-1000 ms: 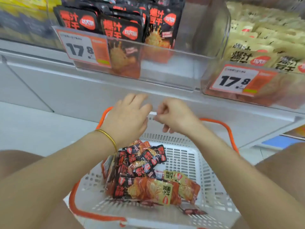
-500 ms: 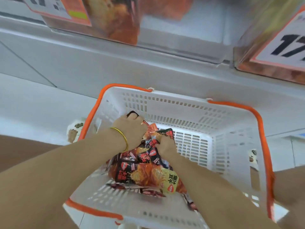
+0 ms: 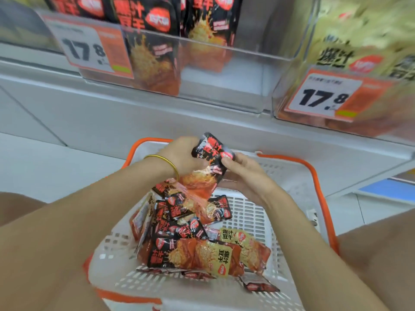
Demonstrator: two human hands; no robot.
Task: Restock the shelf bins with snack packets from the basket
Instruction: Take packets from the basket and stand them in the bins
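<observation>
A white basket (image 3: 258, 218) with an orange rim sits between my knees, holding several black-and-red and yellow snack packets (image 3: 193, 245). Above it I hold a black-and-red packet (image 3: 210, 160) with both hands. My left hand (image 3: 179, 158), with a gold bangle on the wrist, grips its left side. My right hand (image 3: 244, 176) holds its right side, thumb on the front. Higher up, a clear shelf bin (image 3: 224, 70) holds upright black-and-red packets on its left side. Another clear bin (image 3: 289, 70) to the right is full of yellow packets.
Orange price tags reading 17.8 hang on the front of the left bin (image 3: 89, 50) and the right bin (image 3: 323, 97). A grey shelf front (image 3: 112, 122) runs below the bins. My bare knees flank the basket on both sides.
Both hands were down in the basket among the packets; they have come up holding a black-and-red packet. The view has tilted up so the shelf bins show again.
</observation>
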